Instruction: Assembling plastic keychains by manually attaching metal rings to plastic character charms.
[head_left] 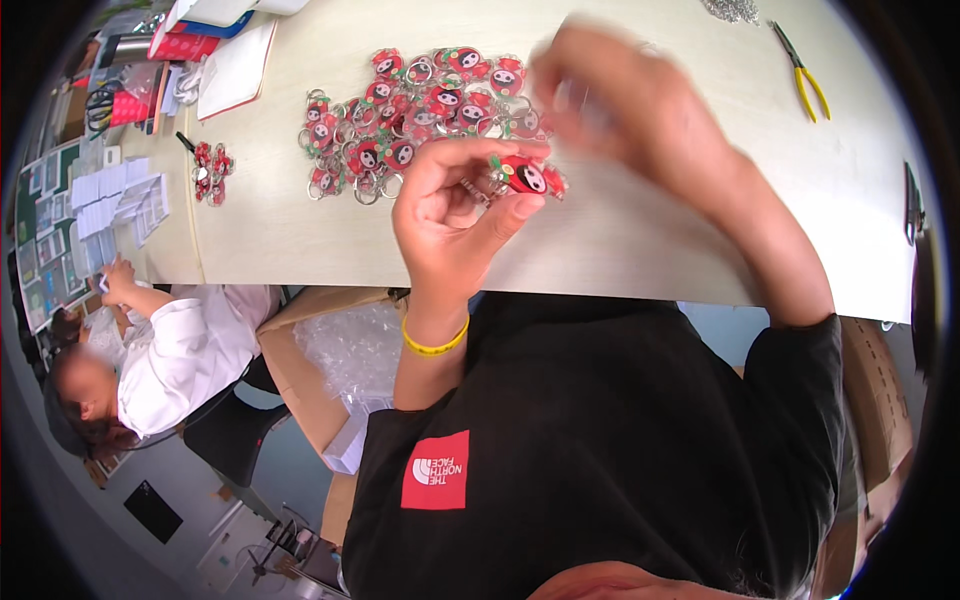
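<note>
Close to the table's near edge, my left hand (445,210) is closed around a red acrylic keychain (524,176) with a dark-haired cartoon figure and a green leaf. More red charm edges and some metal links show beside it, between thumb and fingers. My right hand (630,110) is raised to the right of it, smeared by motion. Something pale and see-through seems to be at its fingers, too blurred to name. Just beyond my left hand spreads a pile of similar red keychains (448,98) with silver split rings.
Yellow-handled pliers (803,80) lie at the far right, near a heap of small metal parts (733,10). Left stand a small keychain cluster (212,172), a notebook (238,72) and stacked white cards (110,200). A person in white (190,365) sits left; a cardboard box (310,390) holds plastic bags.
</note>
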